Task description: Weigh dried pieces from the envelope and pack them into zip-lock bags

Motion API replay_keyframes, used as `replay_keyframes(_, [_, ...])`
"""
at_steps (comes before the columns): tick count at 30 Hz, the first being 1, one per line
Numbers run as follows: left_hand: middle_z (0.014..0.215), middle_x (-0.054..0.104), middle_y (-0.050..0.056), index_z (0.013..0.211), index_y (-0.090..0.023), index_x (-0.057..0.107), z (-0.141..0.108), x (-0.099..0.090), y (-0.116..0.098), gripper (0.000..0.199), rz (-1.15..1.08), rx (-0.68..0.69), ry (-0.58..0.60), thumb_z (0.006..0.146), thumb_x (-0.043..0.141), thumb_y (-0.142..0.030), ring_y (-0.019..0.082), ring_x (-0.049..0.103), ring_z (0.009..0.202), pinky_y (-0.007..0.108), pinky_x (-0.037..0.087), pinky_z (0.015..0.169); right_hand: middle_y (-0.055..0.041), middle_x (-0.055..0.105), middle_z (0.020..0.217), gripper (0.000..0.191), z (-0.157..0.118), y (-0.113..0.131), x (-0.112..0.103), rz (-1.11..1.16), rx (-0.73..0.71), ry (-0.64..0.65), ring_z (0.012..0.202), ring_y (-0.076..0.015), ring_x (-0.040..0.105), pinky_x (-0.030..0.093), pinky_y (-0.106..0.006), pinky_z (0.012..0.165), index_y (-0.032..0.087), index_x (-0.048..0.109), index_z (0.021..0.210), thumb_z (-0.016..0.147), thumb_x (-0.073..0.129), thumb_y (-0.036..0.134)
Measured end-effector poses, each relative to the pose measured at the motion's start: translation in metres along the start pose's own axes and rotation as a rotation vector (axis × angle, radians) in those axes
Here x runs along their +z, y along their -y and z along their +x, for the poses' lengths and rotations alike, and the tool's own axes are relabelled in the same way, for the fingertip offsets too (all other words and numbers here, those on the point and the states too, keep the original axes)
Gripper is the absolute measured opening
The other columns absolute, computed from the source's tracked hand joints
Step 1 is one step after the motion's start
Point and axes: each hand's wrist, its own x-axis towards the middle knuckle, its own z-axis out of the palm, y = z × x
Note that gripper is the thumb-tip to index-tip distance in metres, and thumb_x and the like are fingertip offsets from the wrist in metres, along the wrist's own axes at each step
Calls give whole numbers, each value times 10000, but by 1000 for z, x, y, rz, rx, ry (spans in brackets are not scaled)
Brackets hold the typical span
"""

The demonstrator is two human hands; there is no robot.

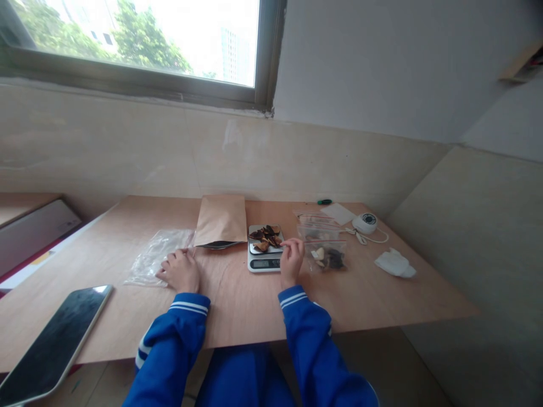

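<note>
On the kitchen scale lies a small heap of dark brown dried slices, curled at their edges. My right hand is at the scale's right edge, one finger stretched out to the slices and the others curled. Whether that finger touches a slice is hard to see. My left hand lies palm down with bent, slightly parted fingers on the near edge of a clear plastic bag. Between the hands, behind them, a brown paper pouch lies flat with its mouth facing me.
Right of the scale are zip bags with pale and dark pieces inside. Beyond are a white paper, a green-handled tool, a white round device with a cord, and a crumpled tissue. A phone overlaps the table's front left edge.
</note>
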Motion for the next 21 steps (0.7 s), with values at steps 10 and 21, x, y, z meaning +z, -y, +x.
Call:
replay_keyframes(10, [991, 588, 125, 942, -174, 547, -9, -13, -15, 237, -509, 108, -402, 894, 367, -322, 276, 515, 1006, 508, 320, 912, -63, 540, 881, 205, -7, 35, -5, 190, -186, 216, 898, -201, 557, 473, -364, 826, 207, 589, 816, 854, 401, 134])
replay_keyframes(21, [870, 611, 52, 979, -193, 525, -35, -5, -22, 142, -830, 832, -195, 837, 527, -189, 158, 604, 798, 288, 485, 680, -16, 636, 792, 230, -32, 105, 22, 368, -33, 607, 729, -157, 619, 484, -258, 677, 215, 574, 942, 960, 357, 292])
